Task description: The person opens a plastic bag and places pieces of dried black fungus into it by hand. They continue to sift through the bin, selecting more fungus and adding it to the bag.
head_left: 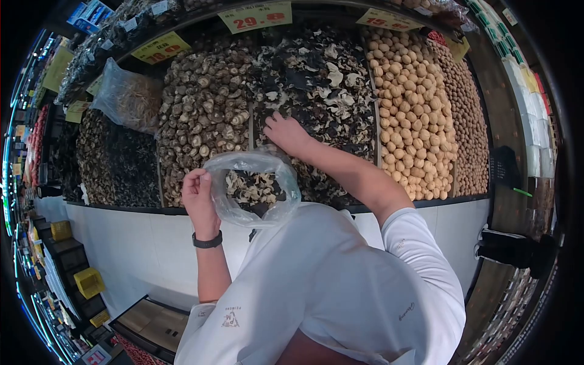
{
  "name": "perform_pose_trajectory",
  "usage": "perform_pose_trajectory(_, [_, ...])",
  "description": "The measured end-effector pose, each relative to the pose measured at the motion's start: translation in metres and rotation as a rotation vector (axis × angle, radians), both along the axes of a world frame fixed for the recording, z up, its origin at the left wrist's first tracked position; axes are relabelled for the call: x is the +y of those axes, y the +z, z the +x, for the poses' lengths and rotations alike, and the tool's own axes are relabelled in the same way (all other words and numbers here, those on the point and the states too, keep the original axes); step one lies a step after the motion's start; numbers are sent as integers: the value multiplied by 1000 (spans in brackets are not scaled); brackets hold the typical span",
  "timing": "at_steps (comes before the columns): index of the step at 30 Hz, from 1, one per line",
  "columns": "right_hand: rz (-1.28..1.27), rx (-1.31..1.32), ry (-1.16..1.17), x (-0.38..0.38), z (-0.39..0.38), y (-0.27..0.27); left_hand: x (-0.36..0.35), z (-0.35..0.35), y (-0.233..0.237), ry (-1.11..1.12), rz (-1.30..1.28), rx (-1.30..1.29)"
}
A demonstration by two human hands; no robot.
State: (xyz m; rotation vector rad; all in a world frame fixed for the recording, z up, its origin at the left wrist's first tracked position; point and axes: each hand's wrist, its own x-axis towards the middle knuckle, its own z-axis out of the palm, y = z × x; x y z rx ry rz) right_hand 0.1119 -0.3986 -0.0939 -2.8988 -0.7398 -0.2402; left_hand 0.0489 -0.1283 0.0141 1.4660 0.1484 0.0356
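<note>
White short-sleeved shirt (316,286), small grey logos; black wristband (207,241).

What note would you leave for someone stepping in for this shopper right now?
Left hand pinches the rim of the bag, holding it open.
Right hand is palm-down on the heap of dark fungus; its grip is hidden.
Done: some fungus lies in the bag.
Left: bag is far from full and untied; likely more to scoop.
</note>
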Motion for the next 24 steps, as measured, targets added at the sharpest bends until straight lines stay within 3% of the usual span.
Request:
perform_pose_trajectory(9, [166,62,-118,-17,-20,15,0,3,-5,-28,-22,-5])
perform_pose_trajectory(12, [168,-51,-183,-16,-17,15,-4,3,-4,-25,-10,-1])
perform_pose_trajectory(17, [-84,175,-232,1,4,2,-4,3,-3,-27,-6,-1])
perform_pose_trajectory(24, [-93,380,-200,-4,10,27,3,0,-4,-21,-29,-13])
